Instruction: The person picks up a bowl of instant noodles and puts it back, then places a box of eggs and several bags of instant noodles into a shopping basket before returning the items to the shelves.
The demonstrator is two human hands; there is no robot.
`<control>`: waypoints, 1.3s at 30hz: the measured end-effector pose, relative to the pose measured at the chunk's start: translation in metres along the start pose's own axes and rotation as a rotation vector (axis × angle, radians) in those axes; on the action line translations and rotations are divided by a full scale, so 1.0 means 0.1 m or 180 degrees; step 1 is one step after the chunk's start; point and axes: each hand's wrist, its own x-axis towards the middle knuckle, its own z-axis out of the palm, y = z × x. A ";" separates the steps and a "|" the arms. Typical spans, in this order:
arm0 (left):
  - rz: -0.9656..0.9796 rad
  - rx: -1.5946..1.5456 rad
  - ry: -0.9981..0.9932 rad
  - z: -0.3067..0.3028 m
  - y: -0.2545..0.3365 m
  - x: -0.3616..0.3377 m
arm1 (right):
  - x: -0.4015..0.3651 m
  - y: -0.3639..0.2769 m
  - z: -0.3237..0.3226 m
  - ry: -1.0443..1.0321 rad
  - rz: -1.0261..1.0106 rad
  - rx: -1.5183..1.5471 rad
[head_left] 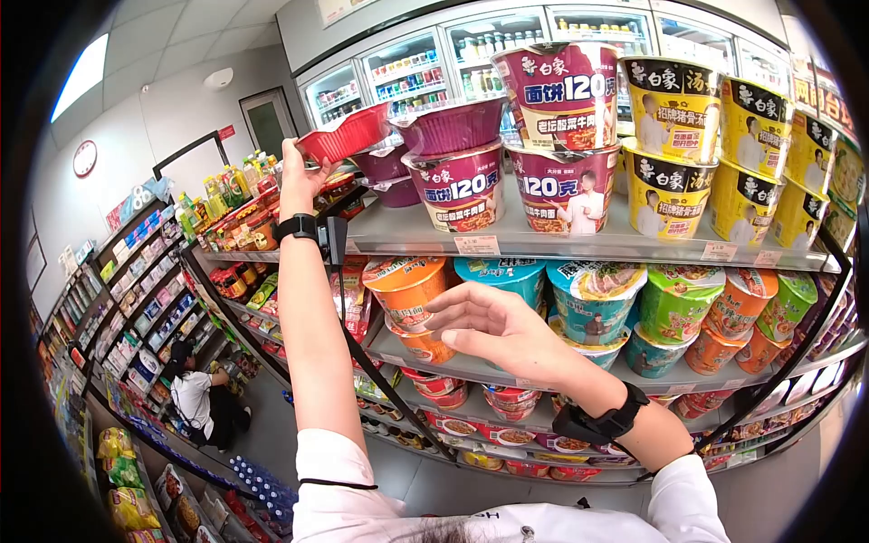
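Observation:
My left hand (303, 176) is raised at the left end of the top shelf, closed on the near side of a red instant noodle bowl (344, 133). The bowl is tilted and close to the purple noodle bowls (451, 128). Right of these stand large purple noodle tubs (563, 100), some stacked in twos. My right hand (493, 326) hovers in front of the second shelf, fingers stretched out and holding nothing. Behind its fingertips are stacked orange noodle cups (405, 288); a blue noodle cup (498, 277) is partly hidden by the hand.
Yellow-and-black noodle tubs (670, 109) line the top shelf's right side. The metal shelf edge (579, 246) runs across the view. Jars and bottles (253, 226) fill shelving at left. A person (195, 398) crouches in the aisle. Drink fridges (407, 77) stand behind.

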 end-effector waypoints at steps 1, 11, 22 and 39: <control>0.0060 -0.0011 0.0013 -0.05 -0.02 0.02 | -0.05 -0.02 -0.03 0.0062 0.0014 0.0041; -0.0175 0.0622 -0.0381 -1.07 0.45 -0.69 | -0.12 0.12 -0.02 -0.0143 0.0056 0.0274; -0.0674 0.1159 -0.0596 -0.67 -0.11 -1.05 | -0.01 0.21 0.17 -0.0367 0.0185 0.0467; -0.0183 0.0173 -0.0475 -0.75 0.20 -1.14 | -0.05 0.24 0.12 -0.0178 0.0249 0.0448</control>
